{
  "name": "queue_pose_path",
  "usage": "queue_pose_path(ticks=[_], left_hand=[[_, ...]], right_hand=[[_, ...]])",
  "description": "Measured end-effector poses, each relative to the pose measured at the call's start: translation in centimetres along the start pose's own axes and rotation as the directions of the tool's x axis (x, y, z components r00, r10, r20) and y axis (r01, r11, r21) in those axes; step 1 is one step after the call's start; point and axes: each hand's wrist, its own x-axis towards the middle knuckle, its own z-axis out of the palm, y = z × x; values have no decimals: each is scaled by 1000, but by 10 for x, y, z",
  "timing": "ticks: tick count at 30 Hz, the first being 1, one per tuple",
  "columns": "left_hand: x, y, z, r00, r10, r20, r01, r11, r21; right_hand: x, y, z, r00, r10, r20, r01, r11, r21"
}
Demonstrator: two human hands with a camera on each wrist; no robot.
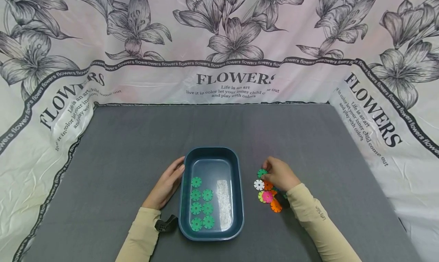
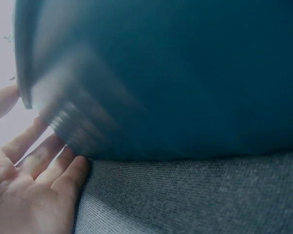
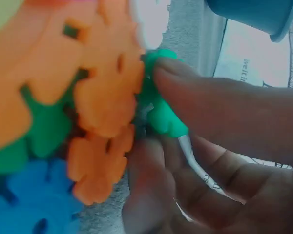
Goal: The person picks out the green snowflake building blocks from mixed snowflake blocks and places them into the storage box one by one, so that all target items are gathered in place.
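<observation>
The green disc [image 1: 262, 173] sits at the far edge of a small pile [image 1: 267, 196] on the desk [image 1: 137, 140], beside a white disc [image 1: 258, 185]; the right hand [image 1: 279, 174] has its grip pinching the disc between thumb and finger. A thin, notched piece like this could twist free if the thumb rolls, or snag the orange disc [image 1: 268, 185] next to it and drag that along. The left hand [image 1: 166, 187] lies with fingers extended against the tray [image 1: 210, 237]; too hard a push might jolt the seven green pieces [image 1: 196, 208] inside.

The thumb hides part of the held disc. The right hand and a black wrist device [image 1: 282, 201] cover some of the pile, so its count is unclear; in the right wrist view, a blue disc [image 3: 39, 200] is blurred and cut off.
</observation>
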Motion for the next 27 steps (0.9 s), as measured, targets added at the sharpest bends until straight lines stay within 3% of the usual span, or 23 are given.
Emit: queue_pose_path(ticks=[8, 15, 21, 27], left_hand=[[0, 1, 1, 1000, -1, -2, 1, 1000, -4], [0, 1, 2, 1000, -3, -2, 3, 1000, -5], [0, 2, 2, 1000, 3, 4, -3, 1000, -7], [0, 2, 1, 1000, 3, 9, -3, 1000, -10]], right_hand=[[4, -9, -12, 999, 45, 17, -48, 976, 211], [8, -31, -24, 995, 63, 76, -91, 886, 455], [11, -56, -32, 985, -14, 173, -86, 825, 558], [20, -85, -27, 951, -118, 287, -86, 788, 609]])
